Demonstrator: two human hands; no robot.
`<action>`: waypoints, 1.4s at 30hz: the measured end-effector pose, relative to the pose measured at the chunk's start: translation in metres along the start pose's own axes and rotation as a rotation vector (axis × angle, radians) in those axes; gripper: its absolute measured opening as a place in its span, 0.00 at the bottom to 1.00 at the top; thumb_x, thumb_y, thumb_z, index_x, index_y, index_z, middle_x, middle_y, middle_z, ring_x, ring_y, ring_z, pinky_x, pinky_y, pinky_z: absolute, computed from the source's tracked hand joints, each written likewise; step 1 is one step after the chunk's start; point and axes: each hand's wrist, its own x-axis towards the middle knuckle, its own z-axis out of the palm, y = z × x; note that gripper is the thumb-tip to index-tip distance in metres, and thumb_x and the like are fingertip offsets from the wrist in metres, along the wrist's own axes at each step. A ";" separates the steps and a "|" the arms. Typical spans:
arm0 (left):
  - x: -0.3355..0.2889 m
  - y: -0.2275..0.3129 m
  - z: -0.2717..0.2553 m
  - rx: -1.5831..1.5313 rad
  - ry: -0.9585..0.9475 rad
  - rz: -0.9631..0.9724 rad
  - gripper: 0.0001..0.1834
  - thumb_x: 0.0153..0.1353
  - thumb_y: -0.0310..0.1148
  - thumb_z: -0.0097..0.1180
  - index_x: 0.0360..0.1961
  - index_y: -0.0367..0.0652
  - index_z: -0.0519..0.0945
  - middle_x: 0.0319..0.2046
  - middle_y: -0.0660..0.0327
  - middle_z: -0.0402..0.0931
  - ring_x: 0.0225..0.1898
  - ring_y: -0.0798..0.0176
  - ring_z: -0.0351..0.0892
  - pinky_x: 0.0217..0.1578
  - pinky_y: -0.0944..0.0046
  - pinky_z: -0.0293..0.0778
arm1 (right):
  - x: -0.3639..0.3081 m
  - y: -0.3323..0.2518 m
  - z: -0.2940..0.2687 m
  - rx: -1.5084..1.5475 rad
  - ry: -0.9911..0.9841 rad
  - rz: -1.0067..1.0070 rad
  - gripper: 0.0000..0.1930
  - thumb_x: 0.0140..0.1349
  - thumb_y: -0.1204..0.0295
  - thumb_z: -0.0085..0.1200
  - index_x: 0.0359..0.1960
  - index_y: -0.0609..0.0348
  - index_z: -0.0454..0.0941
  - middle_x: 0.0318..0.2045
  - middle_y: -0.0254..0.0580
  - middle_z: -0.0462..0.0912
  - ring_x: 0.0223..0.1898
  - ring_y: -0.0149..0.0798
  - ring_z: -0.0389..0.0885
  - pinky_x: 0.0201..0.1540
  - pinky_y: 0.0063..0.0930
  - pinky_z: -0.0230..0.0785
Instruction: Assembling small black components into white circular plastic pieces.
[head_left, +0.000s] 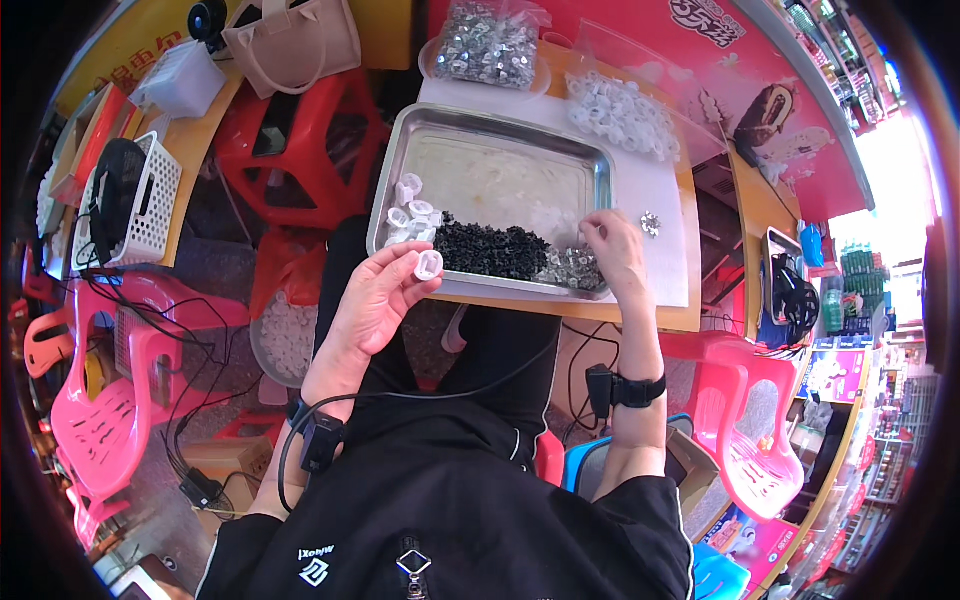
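My left hand (pixel 383 292) is closed, pinching a small round white plastic part (pixel 429 265) between thumb and fingers at the near left edge of a shallow metal tray (pixel 500 125). Over the tray's near right corner, my right hand (pixel 618 252) has its fingertips drawn together beside a heap of small shiny metal pieces (pixel 572 268). Whatever is in those fingertips is too small to make out. Between the hands lies a pile of small black parts (pixel 490 250) in the tray. More white plastic parts (pixel 410 215) are heaped along its left side.
Behind the tray stand a bag of metal pieces (pixel 488 50) and a clear bag of white parts (pixel 622 115). A few metal pieces (pixel 650 223) lie on the white sheet (pixel 665 265) at right. A basin of white parts (pixel 285 340) is at lower left, near pink chairs (pixel 110 415).
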 end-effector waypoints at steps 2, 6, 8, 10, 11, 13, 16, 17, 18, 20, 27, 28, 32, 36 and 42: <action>0.000 -0.001 0.002 -0.044 -0.005 -0.035 0.13 0.67 0.29 0.51 0.49 0.34 0.76 0.44 0.53 0.79 0.44 0.61 0.81 0.46 0.65 0.80 | -0.003 -0.004 0.001 0.268 -0.019 0.123 0.06 0.58 0.71 0.57 0.32 0.61 0.80 0.32 0.39 0.82 0.31 0.33 0.79 0.36 0.28 0.70; 0.002 -0.006 0.008 -0.036 0.007 -0.087 0.12 0.67 0.30 0.50 0.48 0.35 0.76 0.46 0.50 0.78 0.44 0.61 0.81 0.47 0.65 0.80 | -0.013 -0.008 0.023 1.232 -0.110 0.385 0.06 0.63 0.75 0.54 0.40 0.65 0.78 0.35 0.43 0.83 0.31 0.25 0.80 0.31 0.19 0.72; 0.001 -0.007 0.012 -0.036 0.013 -0.103 0.12 0.67 0.30 0.50 0.49 0.35 0.75 0.46 0.49 0.78 0.44 0.61 0.81 0.46 0.65 0.80 | -0.020 -0.021 0.032 1.386 -0.131 0.406 0.08 0.63 0.76 0.54 0.42 0.65 0.77 0.35 0.42 0.82 0.31 0.27 0.80 0.32 0.18 0.72; 0.001 -0.007 0.013 -0.033 0.009 -0.124 0.13 0.67 0.30 0.50 0.50 0.36 0.74 0.45 0.51 0.78 0.44 0.61 0.81 0.47 0.65 0.79 | -0.024 -0.039 0.037 1.552 -0.161 0.432 0.10 0.63 0.75 0.56 0.45 0.64 0.77 0.33 0.41 0.82 0.31 0.28 0.81 0.33 0.18 0.73; 0.000 -0.006 0.013 -0.032 0.016 -0.121 0.13 0.67 0.30 0.50 0.50 0.36 0.74 0.45 0.51 0.78 0.44 0.61 0.81 0.47 0.65 0.79 | -0.027 -0.043 0.043 1.555 -0.169 0.433 0.10 0.63 0.75 0.56 0.45 0.64 0.77 0.33 0.41 0.82 0.31 0.28 0.81 0.33 0.18 0.73; -0.001 -0.005 0.014 -0.034 0.010 -0.108 0.14 0.67 0.31 0.50 0.51 0.36 0.74 0.44 0.53 0.78 0.44 0.62 0.81 0.47 0.65 0.79 | -0.032 -0.049 0.050 1.566 -0.211 0.394 0.09 0.64 0.74 0.56 0.44 0.64 0.78 0.33 0.40 0.82 0.31 0.28 0.81 0.33 0.18 0.73; 0.000 -0.006 0.013 0.003 -0.005 -0.105 0.13 0.68 0.31 0.49 0.51 0.36 0.74 0.42 0.57 0.78 0.45 0.62 0.80 0.48 0.65 0.79 | -0.038 -0.064 0.053 1.554 -0.246 0.360 0.09 0.64 0.73 0.56 0.43 0.63 0.79 0.34 0.40 0.83 0.31 0.28 0.81 0.33 0.18 0.73; 0.000 -0.006 0.014 0.004 0.002 -0.099 0.13 0.68 0.31 0.49 0.51 0.36 0.74 0.42 0.57 0.78 0.45 0.62 0.80 0.48 0.65 0.79 | -0.040 -0.070 0.053 1.538 -0.263 0.355 0.09 0.64 0.73 0.55 0.43 0.63 0.79 0.35 0.40 0.83 0.31 0.28 0.81 0.34 0.18 0.73; 0.000 -0.005 0.016 0.033 -0.002 -0.099 0.13 0.68 0.30 0.49 0.51 0.36 0.74 0.42 0.57 0.78 0.45 0.62 0.80 0.48 0.65 0.78 | -0.042 -0.076 0.053 1.535 -0.281 0.374 0.09 0.64 0.73 0.56 0.43 0.64 0.79 0.34 0.41 0.83 0.31 0.29 0.81 0.35 0.19 0.73; 0.000 -0.005 0.017 0.091 -0.013 -0.092 0.13 0.68 0.30 0.49 0.50 0.36 0.75 0.42 0.59 0.78 0.45 0.64 0.80 0.50 0.64 0.77 | -0.046 -0.091 0.051 1.553 -0.311 0.388 0.10 0.63 0.74 0.56 0.44 0.65 0.78 0.34 0.41 0.83 0.31 0.29 0.81 0.35 0.19 0.74; 0.002 -0.005 0.022 0.238 -0.086 -0.006 0.10 0.65 0.27 0.53 0.47 0.36 0.75 0.41 0.60 0.77 0.45 0.68 0.79 0.50 0.63 0.75 | -0.056 -0.116 0.046 1.325 -0.414 0.307 0.11 0.62 0.76 0.56 0.44 0.70 0.78 0.32 0.44 0.84 0.32 0.29 0.83 0.39 0.21 0.75; 0.001 -0.004 0.021 0.237 -0.082 -0.005 0.10 0.65 0.27 0.53 0.47 0.36 0.75 0.41 0.60 0.77 0.45 0.68 0.79 0.50 0.63 0.75 | -0.056 -0.118 0.045 1.246 -0.418 0.270 0.11 0.62 0.76 0.56 0.44 0.70 0.79 0.32 0.43 0.84 0.32 0.29 0.83 0.39 0.21 0.76; 0.000 -0.003 0.020 0.229 -0.142 -0.071 0.07 0.66 0.26 0.53 0.43 0.36 0.76 0.40 0.60 0.77 0.43 0.68 0.79 0.48 0.65 0.77 | -0.058 -0.131 0.041 1.027 -0.391 0.180 0.11 0.63 0.75 0.56 0.44 0.70 0.79 0.32 0.41 0.84 0.31 0.27 0.82 0.37 0.20 0.76; 0.000 -0.004 0.019 0.120 -0.099 -0.057 0.06 0.65 0.27 0.54 0.41 0.37 0.76 0.38 0.61 0.76 0.42 0.67 0.80 0.47 0.65 0.78 | -0.062 -0.142 0.037 0.874 -0.301 0.168 0.09 0.60 0.76 0.58 0.42 0.66 0.81 0.33 0.39 0.84 0.31 0.28 0.82 0.37 0.21 0.76; 0.000 -0.006 0.015 0.052 -0.054 -0.141 0.06 0.65 0.30 0.54 0.41 0.39 0.76 0.38 0.64 0.75 0.41 0.69 0.78 0.47 0.66 0.78 | -0.062 -0.137 0.042 0.506 -0.044 -0.328 0.09 0.51 0.81 0.62 0.35 0.61 0.81 0.34 0.39 0.81 0.32 0.32 0.82 0.35 0.24 0.74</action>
